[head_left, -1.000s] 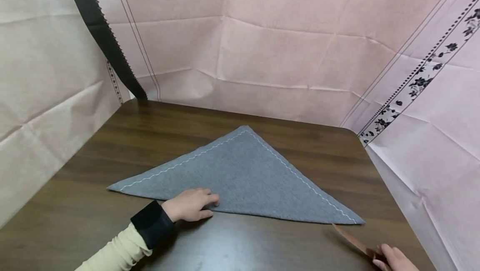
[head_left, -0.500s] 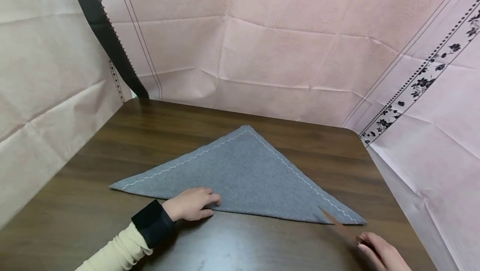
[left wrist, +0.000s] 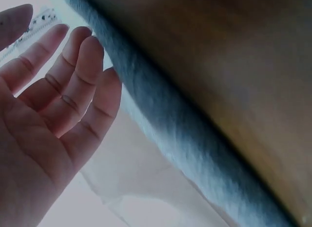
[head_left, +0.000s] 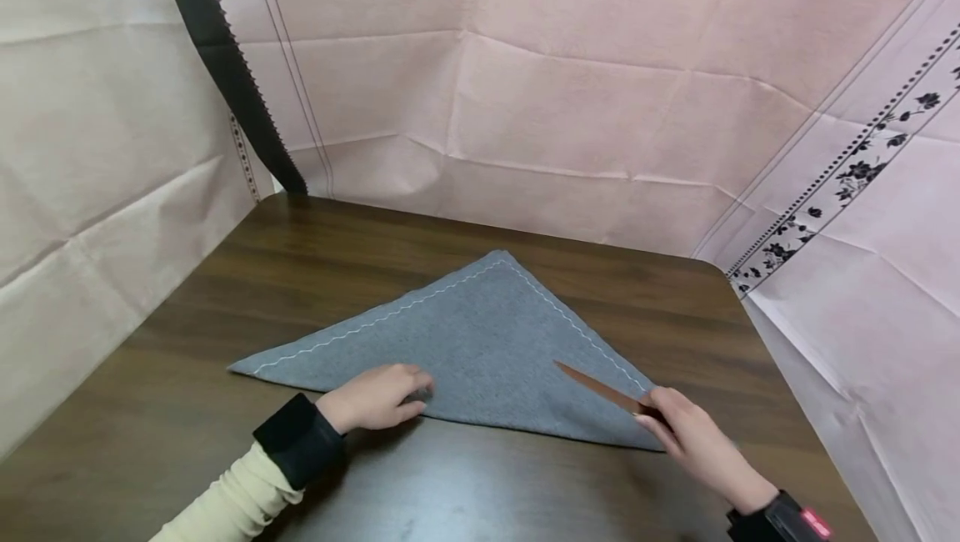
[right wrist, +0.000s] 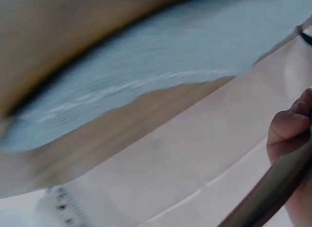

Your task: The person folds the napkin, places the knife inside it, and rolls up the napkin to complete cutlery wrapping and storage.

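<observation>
One grey cloth (head_left: 480,350), folded to a triangle, lies on the tabletop (head_left: 315,258); the left hand (head_left: 372,398) rests relaxed fingers on its near edge. The right hand (head_left: 693,440) grips one brown knife (head_left: 600,389), its blade over the cloth ahead of those fingers; pink sheets (head_left: 570,92) wall the tabletop.

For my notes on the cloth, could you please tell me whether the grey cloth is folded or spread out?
Folded. The grey cloth lies flat as a triangle, white stitching along its two far edges, and the near edge is a plain fold.
</observation>
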Tool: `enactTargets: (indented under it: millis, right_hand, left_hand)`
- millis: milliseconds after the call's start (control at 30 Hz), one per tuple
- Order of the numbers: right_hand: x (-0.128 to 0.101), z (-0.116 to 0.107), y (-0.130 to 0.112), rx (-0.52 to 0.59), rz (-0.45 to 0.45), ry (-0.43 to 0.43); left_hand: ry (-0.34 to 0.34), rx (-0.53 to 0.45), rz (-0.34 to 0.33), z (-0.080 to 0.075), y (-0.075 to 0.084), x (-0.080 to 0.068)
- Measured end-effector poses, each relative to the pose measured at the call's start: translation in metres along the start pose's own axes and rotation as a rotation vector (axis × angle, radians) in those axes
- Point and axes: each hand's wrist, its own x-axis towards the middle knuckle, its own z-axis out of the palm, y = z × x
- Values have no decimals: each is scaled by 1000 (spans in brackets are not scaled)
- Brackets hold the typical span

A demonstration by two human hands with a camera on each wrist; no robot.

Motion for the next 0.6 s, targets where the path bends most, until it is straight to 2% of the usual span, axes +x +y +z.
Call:
enactTargets:
  millis: [233,600]
  right_hand:
    - [40,31,-15,76,-4,-88]
    - [80,64,-29,152,-42,-158]
  left_hand:
    - [34,3,-60,-8,-8,-11]
    - [65,-29,-143,-15,-19,-28]
